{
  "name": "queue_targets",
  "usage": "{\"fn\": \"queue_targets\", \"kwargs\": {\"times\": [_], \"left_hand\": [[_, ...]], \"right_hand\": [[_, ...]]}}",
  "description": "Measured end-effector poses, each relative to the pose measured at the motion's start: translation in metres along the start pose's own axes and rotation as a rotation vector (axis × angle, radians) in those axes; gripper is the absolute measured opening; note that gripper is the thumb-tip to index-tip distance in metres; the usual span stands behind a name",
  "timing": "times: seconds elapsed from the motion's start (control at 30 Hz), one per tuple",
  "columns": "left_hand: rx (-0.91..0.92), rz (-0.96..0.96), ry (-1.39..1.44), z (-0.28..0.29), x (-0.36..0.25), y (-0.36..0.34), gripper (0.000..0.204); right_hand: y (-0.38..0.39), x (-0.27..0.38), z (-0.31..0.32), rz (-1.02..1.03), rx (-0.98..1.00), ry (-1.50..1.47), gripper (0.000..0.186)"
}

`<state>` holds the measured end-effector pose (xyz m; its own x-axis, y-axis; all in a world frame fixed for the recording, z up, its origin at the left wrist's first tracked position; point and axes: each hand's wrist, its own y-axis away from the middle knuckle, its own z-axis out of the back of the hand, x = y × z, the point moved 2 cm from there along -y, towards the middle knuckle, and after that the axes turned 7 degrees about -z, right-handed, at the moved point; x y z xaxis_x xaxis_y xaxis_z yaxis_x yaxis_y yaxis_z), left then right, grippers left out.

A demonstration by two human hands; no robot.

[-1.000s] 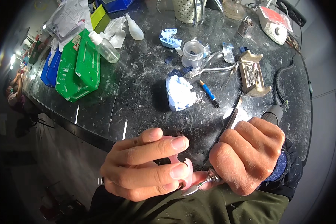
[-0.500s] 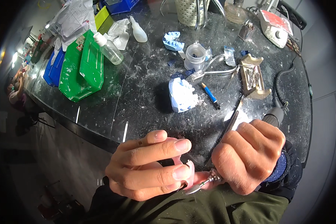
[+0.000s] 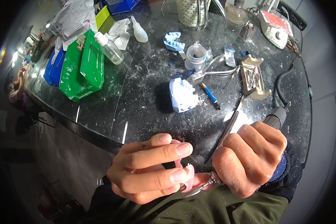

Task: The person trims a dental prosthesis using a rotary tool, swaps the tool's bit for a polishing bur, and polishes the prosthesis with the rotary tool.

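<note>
My left hand (image 3: 149, 168) is closed around a pink denture base (image 3: 189, 178), its fingers curled over the front of it. A thin curved edge of the pink piece shows between the fingertips; the rest is hidden by the hand. My right fist (image 3: 248, 158) grips a rotary handpiece (image 3: 275, 118). The dark rear of the handpiece comes out above the fist, with a coiled cable. From its metal nose below the fist, a shiny bur (image 3: 196, 189) points left, close beside the lower edge of the pink piece. Whether they touch, I cannot tell.
Ahead on the black bench stand a blue-white dental cast (image 3: 183, 96), a blue pencil (image 3: 211, 96), a clear jar (image 3: 196, 56), pliers (image 3: 222, 71) and a bur holder (image 3: 246, 84). Green bins (image 3: 69, 80) are at left. A knife-like tool (image 3: 229, 128) lies beside my right fist.
Both hands have shifted slightly downward and a little to the right, still holding the denture base and the handpiece. The bur's tilt has changed slightly. The bench items look the same.
</note>
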<state>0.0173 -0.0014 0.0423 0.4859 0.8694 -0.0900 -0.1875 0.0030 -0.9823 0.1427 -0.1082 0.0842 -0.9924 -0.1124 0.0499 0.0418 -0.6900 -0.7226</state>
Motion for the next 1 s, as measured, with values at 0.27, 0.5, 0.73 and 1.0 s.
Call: {"fn": "queue_targets", "kwargs": {"times": [0.27, 0.5, 0.73, 1.0], "left_hand": [[0.001, -0.04, -0.007, 0.002, 0.0, 0.001, 0.029], [-0.069, -0.116, 0.1, 0.002, 0.004, 0.006, 0.025], [-0.032, -0.119, 0.167, 0.005, 0.006, 0.005, 0.024], [-0.136, 0.05, 0.462, 0.004, 0.012, 0.009, 0.029]], "right_hand": [[-0.006, -0.005, 0.004, -0.021, 0.183, -0.101, 0.053], [-0.006, -0.007, 0.002, -0.024, 0.202, -0.157, 0.048], [-0.006, -0.007, 0.001, -0.067, 0.177, -0.141, 0.044], [-0.007, -0.006, 0.003, -0.001, 0.041, -0.271, 0.025]]}}
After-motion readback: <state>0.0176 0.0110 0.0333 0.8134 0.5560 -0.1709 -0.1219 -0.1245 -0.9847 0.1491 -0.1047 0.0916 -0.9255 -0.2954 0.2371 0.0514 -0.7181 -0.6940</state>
